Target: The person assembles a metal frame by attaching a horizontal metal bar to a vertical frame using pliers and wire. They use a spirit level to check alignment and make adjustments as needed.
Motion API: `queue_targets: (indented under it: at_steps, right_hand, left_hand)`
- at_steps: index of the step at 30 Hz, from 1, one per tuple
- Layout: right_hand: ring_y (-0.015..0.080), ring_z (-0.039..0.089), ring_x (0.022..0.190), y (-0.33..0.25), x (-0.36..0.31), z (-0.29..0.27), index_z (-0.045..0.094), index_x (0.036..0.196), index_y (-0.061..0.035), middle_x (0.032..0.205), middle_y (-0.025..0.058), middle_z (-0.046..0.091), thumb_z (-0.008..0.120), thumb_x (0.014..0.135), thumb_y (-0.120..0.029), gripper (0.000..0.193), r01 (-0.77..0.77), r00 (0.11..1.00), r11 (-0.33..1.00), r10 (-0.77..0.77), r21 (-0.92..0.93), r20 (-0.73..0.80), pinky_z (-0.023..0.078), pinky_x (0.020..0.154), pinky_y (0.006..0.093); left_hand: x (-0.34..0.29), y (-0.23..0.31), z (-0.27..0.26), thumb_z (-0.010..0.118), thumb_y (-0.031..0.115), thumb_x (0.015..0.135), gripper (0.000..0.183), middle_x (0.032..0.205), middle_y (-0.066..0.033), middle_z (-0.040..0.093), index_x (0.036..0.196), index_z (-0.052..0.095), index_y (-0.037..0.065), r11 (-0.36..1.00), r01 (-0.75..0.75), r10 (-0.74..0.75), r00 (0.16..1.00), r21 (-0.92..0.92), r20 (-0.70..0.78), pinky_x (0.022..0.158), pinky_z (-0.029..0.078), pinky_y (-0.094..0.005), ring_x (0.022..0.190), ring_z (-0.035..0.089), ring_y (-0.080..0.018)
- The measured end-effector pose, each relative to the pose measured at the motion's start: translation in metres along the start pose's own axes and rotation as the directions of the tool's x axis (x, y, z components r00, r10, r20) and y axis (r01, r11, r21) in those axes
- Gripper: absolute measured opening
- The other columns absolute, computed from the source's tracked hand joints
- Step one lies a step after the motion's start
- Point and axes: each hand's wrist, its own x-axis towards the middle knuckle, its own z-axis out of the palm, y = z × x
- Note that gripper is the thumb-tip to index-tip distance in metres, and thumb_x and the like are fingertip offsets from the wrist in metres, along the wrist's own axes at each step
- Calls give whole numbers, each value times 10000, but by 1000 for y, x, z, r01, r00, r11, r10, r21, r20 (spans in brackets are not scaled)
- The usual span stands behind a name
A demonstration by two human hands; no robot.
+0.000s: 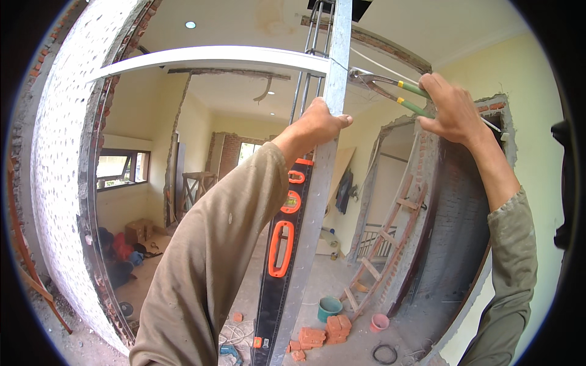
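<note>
My left hand (318,125) is wrapped round a tall grey upright board (337,79), its thumb across the edge. In my right hand (453,110) is a pair of tying pincers (390,85) with green handles, held slightly apart. The pincers' jaws meet the right side of the board above my left hand, where a thin wire runs round it. A white horizontal bar (232,56) reaches the board from the left at about that height. Steel rebar (314,36) rises behind the board. Below my left hand, a black and orange spirit level (284,244) stands upright along the board.
A wooden ladder (381,250) leans at the right. On the floor are a green bucket (329,309), a pink bucket (379,322), several red bricks (323,332), a black coil (384,354) and a blue power tool (231,354). A rough white wall (61,152) stands at the left.
</note>
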Motion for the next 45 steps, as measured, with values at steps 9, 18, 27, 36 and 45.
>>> queue_targets:
  at_steps: [9, 18, 27, 36, 45]
  right_hand:
    - [313, 649, 892, 20, 2, 45, 591, 1277, 0, 1013, 142, 655, 704, 863, -270, 507, 76, 941, 941, -177, -330, -288, 526, 811, 452]
    - [190, 651, 541, 12, 17, 27, 591, 1001, -17, 664, 79, 637, 516, 983, -628, 616, -564, 792, 510, 112, 650, 600, 526, 496, 337]
    - [212, 657, 637, -6, -4, 25, 556, 1031, -29, 705, 104, 608, 856, 731, -365, 541, -174, 985, 775, 131, 608, 115, 520, 581, 366]
    - [290, 618, 884, 3, -13, 43, 599, 1324, -73, 974, 122, 621, 703, 895, -364, 528, -6, 939, 971, -77, -239, -336, 487, 799, 425]
    - [163, 632, 463, 11, 8, -4, 593, 867, -17, 644, 99, 648, 522, 999, -597, 599, -633, 755, 329, 66, 700, 652, 485, 387, 311]
  left_hand:
    - [-1, -5, -2, 633, 373, 994, 751, 1399, -359, 483, 1411, 325, -170, 999, -34, 34, 999, 7, 18, 1100, 416, -475, 1329, 500, -424]
    - [2, -9, -2, 622, 370, 999, 741, 1428, -356, 463, 1434, 320, -149, 1000, -3, 3, 999, -13, 42, 1109, 405, -471, 1356, 475, -427]
    - [11, -16, 1, 635, 383, 991, 749, 1435, -340, 463, 1434, 327, -137, 1000, -2, 3, 1000, -16, 25, 1106, 408, -487, 1360, 473, -421]
    - [7, -13, 2, 619, 377, 1000, 740, 1437, -341, 461, 1439, 320, -139, 1000, 3, -3, 1000, -17, 26, 1111, 405, -487, 1361, 470, -428]
    - [6, -9, -2, 633, 384, 993, 743, 1420, -340, 478, 1419, 339, -149, 1000, 5, -4, 998, -3, 56, 1102, 415, -476, 1344, 490, -418]
